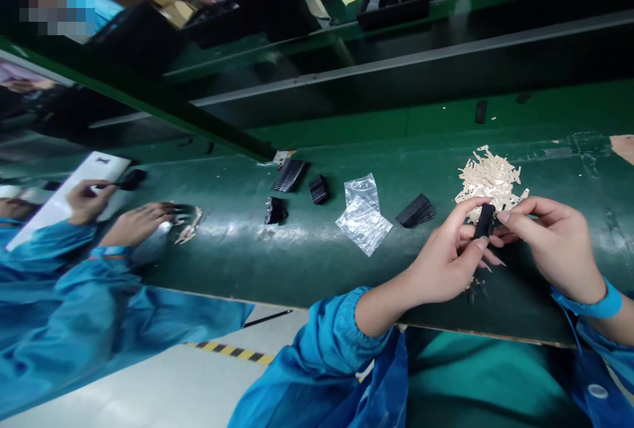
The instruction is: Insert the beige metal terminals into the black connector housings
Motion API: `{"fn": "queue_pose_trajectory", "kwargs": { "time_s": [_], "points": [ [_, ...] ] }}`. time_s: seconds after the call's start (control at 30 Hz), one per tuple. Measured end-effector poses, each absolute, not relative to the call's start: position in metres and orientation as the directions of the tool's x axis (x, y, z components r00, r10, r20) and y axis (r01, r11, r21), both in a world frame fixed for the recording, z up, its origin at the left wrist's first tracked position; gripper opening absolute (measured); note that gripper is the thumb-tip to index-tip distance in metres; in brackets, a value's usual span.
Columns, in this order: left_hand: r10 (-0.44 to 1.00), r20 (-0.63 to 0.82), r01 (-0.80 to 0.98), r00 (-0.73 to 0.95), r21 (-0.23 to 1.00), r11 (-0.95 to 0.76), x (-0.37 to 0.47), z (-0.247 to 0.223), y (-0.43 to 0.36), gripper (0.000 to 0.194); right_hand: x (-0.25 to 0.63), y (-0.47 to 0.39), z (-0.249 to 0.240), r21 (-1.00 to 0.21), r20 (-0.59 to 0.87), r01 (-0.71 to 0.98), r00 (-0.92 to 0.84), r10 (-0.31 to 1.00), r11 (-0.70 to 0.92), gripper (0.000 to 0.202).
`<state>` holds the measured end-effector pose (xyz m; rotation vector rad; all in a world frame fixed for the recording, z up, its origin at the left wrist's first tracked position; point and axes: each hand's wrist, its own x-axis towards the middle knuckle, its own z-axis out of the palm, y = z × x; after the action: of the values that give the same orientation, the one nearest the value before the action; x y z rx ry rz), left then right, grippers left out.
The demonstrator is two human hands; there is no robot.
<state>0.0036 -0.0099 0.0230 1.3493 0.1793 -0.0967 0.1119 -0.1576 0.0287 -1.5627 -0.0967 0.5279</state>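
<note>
Blue sleeves [302, 375] are showing on the near side of the pile of pale pieces [488, 177]. At that pile's near edge, the left hand [448, 259] is holding a small black part [484, 220] between thumb and fingers, and the right hand [559, 243] is pinching its fingertips together beside the part; whether they are gripping something, one cannot tell. Left of the pile, fanned black pieces [417, 211] are lying, then clear plastic [365, 216].

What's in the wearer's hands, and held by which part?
A black part: left hand grips it, thumb at its near end, index finger at its far end. Right hand is at its right side; whether gripping can't be told.
</note>
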Motion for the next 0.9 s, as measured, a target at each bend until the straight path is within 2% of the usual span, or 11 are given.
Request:
{"fn": "queue_pose_trajectory", "kwargs": {
  "time_s": [0.9],
  "points": [
    [0.019, -0.209, 0.200, 0.978, 0.956, 0.217, 0.0041, 0.0259, -0.0103, 0.054, 0.1139, -0.1604, 0.0223, -0.965, -0.261, -0.245, 0.866, 0.426, -0.092, 0.024]
  ]
}}
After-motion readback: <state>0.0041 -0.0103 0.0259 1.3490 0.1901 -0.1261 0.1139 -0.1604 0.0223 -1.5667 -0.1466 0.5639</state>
